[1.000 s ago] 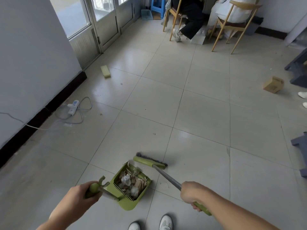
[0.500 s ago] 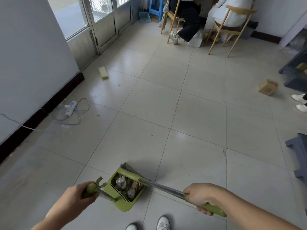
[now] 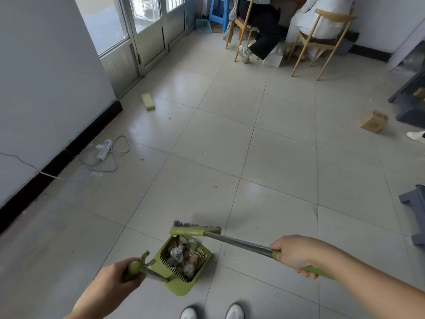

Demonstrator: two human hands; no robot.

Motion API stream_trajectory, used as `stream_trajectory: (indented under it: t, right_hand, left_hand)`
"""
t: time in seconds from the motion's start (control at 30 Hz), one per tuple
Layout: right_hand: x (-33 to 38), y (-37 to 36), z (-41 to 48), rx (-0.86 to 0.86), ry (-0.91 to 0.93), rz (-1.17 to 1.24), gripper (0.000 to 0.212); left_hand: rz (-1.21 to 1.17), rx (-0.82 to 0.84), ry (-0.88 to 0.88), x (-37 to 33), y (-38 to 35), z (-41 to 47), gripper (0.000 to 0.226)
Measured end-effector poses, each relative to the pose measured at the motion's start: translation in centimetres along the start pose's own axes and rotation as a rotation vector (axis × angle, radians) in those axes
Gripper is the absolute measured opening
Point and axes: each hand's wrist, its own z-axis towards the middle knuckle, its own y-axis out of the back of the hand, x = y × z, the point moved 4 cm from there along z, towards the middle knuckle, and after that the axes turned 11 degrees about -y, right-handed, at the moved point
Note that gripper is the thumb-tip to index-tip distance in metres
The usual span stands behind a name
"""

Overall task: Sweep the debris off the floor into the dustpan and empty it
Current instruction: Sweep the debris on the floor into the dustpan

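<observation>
At the lower edge of the view, the left hand (image 3: 115,284) is clenched around the green upright handle (image 3: 134,268) of the dustpan (image 3: 181,284). The pan sits just right of this grip, on the tiled floor (image 3: 276,157), and it contains crumpled paper debris (image 3: 184,254). The right hand (image 3: 296,256) grasps the broom (image 3: 230,240) where the metal shaft meets the green sleeve. From this grip the shaft runs left and away to the green broom head (image 3: 195,231), which lies along the far lip of the pan with dark bristles facing away. Two white shoes (image 3: 211,311) appear directly below the pan. Farther out from the left grip, a power strip (image 3: 104,149) with cable lies beside the wall. A cardboard box (image 3: 373,122) lies well beyond the right grip.
</observation>
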Motion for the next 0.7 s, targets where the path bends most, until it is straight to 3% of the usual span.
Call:
stream_trajectory:
  t: [0.2,0.37,0.7]
  right_hand:
    - [4.7,-0.4,1.2,-0.137,0.019,-0.114,0.039]
    - [9.1,0.1,1.4,-0.381,0.135,-0.375,0.04]
    - [11.5,0.1,3.9,-0.51,0.102,-0.591,0.044]
  left_hand:
    - [-0.032,-0.019,0.026,0.9,-0.6,-1.4,0.015]
    - [-0.027,-0.024,0.02,0.8,-1.4,-1.7,0.011]
    - [-0.013,-0.038,0.027,0.4,-1.5,-1.5,0.005]
